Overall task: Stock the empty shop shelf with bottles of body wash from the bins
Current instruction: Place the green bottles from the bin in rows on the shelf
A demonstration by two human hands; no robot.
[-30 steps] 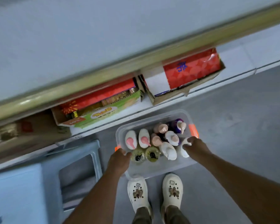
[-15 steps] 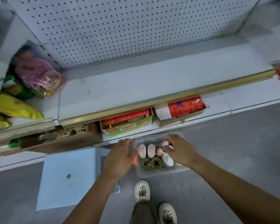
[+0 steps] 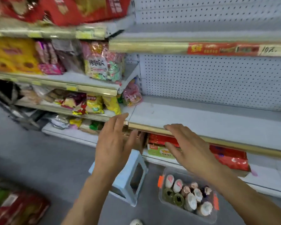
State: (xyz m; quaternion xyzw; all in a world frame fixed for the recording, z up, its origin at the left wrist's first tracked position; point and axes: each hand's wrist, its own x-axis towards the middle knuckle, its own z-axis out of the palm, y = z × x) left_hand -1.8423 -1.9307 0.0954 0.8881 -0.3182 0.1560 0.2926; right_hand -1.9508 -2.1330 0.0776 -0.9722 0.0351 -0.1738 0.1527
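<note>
Left hand [image 3: 113, 146] and right hand [image 3: 190, 148] are raised before the bare shelf [image 3: 201, 117], fingers spread, nothing held. Bottles [image 3: 185, 194] are seen upright in the clear bin [image 3: 212, 220] on the floor.

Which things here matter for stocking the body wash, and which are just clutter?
For the job: clear bin on the floor, bottles in it, empty shelf, left hand, right hand.

Lying about: blue stool, snack bags, red boxes.

Bare shelf [image 3: 201, 117], bin [image 3: 187, 215] below
</note>
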